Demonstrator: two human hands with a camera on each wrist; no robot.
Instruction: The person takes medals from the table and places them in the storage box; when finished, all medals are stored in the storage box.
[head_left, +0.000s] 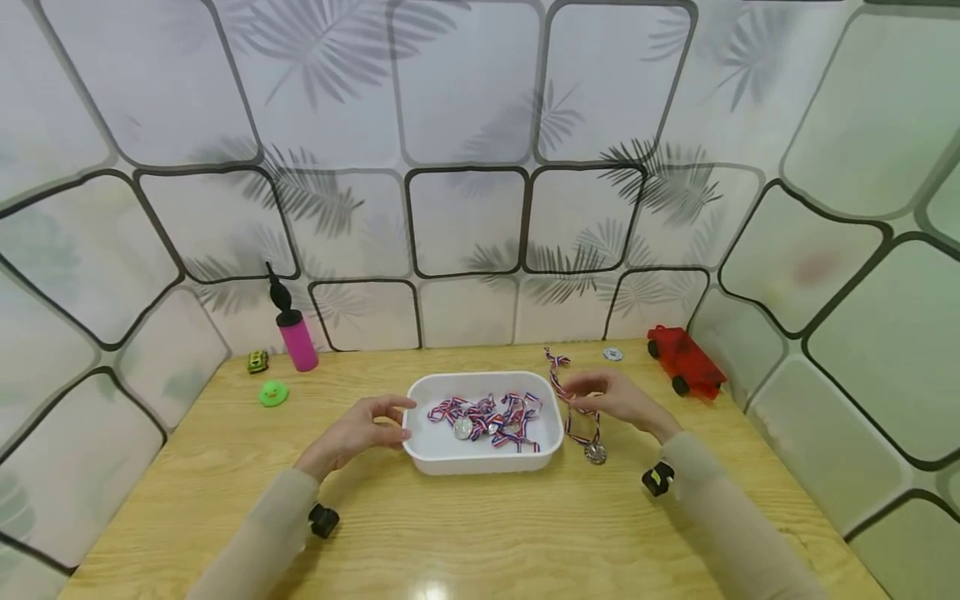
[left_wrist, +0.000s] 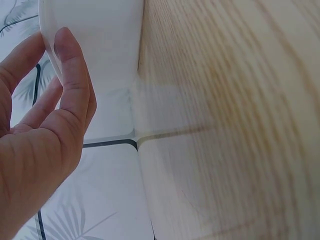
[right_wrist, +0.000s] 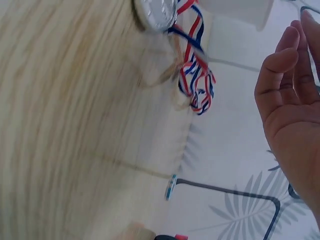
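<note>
A white plastic tray [head_left: 480,467] holds several medals [head_left: 462,428] on red, white and blue striped ribbons [head_left: 517,414]. At its left end my left hand [head_left: 367,432] holds the rim between thumb and fingers; the left wrist view shows the thumb against the outer wall [left_wrist: 102,45]. To the right of the tray, another medal [head_left: 595,452] lies on the table with its striped ribbon [head_left: 576,437] stretched toward the back. My right hand [head_left: 615,400] hovers over this ribbon with loosely bent fingers. Nothing shows between those fingers in the right wrist view.
On the wooden table [head_left: 450,533], a pink pump [head_left: 300,343] with a black top, a small toy car [head_left: 257,361] and a green rubber duck [head_left: 273,392] stand at left. A poker chip [head_left: 612,354] and a red toy car [head_left: 686,362] are at back right. Patterned walls [head_left: 472,221] enclose the table.
</note>
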